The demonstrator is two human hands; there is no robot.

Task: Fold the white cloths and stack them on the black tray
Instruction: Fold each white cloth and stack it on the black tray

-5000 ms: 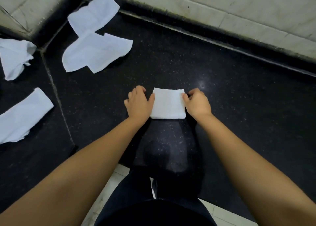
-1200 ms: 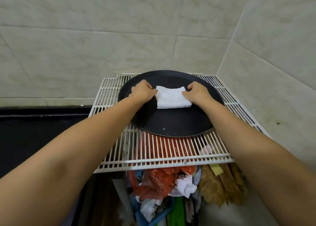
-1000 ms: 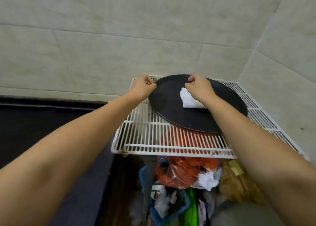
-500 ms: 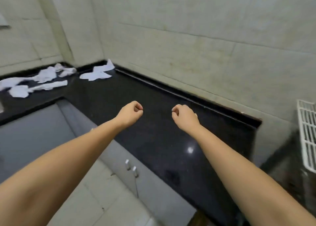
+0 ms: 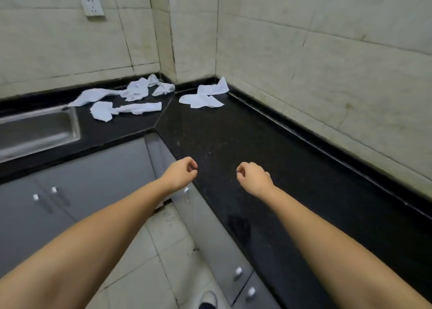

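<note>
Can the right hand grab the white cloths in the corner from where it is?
Probably not yet. The right hand hangs over the near counter, fingers curled and holding nothing, and the cloths lie far back by the wall. Nothing blocks the way, so the person likely just has to step closer.

Soft, even indoor light, faint sheen on the black counter (image 5: 268,145) (wide-angle bending at edges).

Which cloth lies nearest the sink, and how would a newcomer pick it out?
Start at the steel sink set in the black countertop on the left. Just past its far right corner lies a long white cloth, bunched wide at its sink end and narrowing to a strip towards the corner. It is the closest of the heap; the others lie nearer the wall.
</note>
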